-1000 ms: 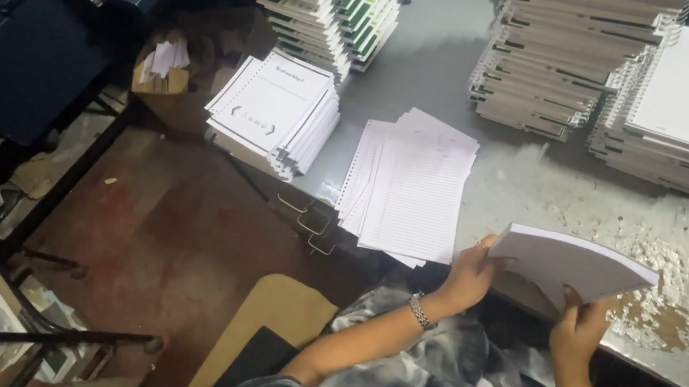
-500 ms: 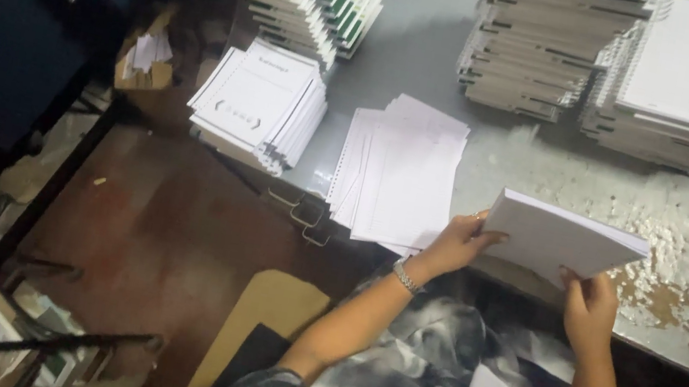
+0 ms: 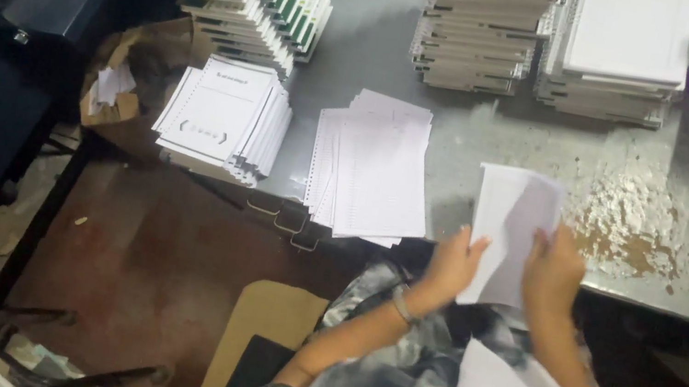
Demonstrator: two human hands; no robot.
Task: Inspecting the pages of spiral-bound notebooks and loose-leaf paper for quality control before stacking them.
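Seen from the head camera, both hands grip a bundle of white sheets (image 3: 508, 230) at the near edge of the grey table (image 3: 465, 139) — the left hand (image 3: 452, 263) on its left side, the right hand (image 3: 552, 270) on its lower right. A fanned stack of pages (image 3: 376, 171) lies just beside it.

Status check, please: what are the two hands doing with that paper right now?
Left hand and right hand both grip the white sheet bundle at the table edge. Nothing in the way.
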